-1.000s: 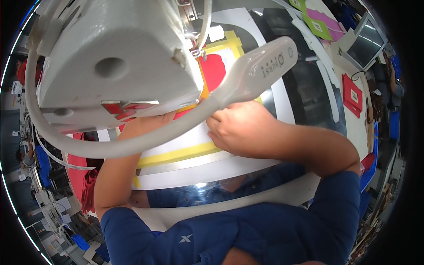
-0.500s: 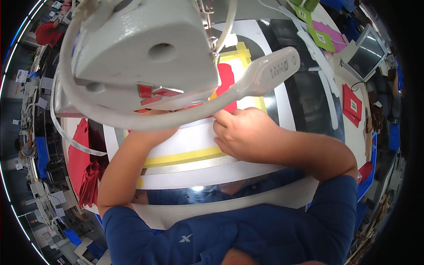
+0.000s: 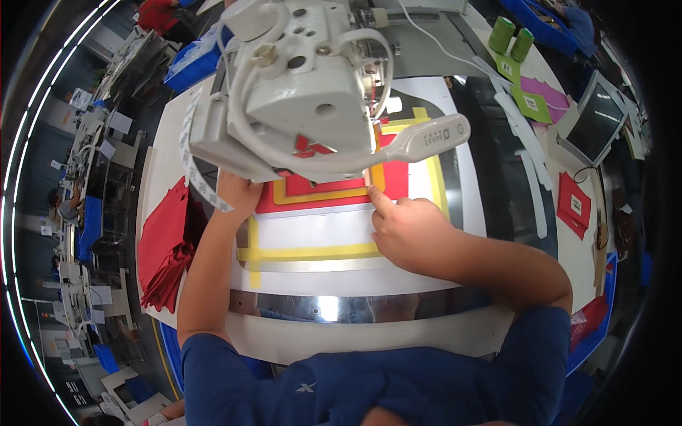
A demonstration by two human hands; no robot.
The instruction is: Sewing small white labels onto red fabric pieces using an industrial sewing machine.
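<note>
A red fabric piece [image 3: 396, 183] lies on the white bed beneath a white sewing machine head [image 3: 298, 106]. On the fabric sits a yellow-orange rectangular frame [image 3: 320, 197], its far part hidden by the machine. My right hand [image 3: 415, 231] has its index finger stretched out, the tip touching the frame's near right corner beside the needle area. Its other fingers are curled, and I see nothing held in them. At the fabric's left end is my left hand [image 3: 239, 195]; the machine covers its fingers.
Yellow tape [image 3: 312, 251] edges the white bed. A stack of red pieces [image 3: 165, 245] lies left. To the right are red pieces [image 3: 573, 206], a screen [image 3: 595, 99] and green thread spools [image 3: 501, 34]. A white control handle [image 3: 430, 138] juts over the work.
The view has shifted, showing more of the machine and table. More of the red fabric and the yellow-orange frame shows now. My left hand is farther left, and my right index finger is straighter.
</note>
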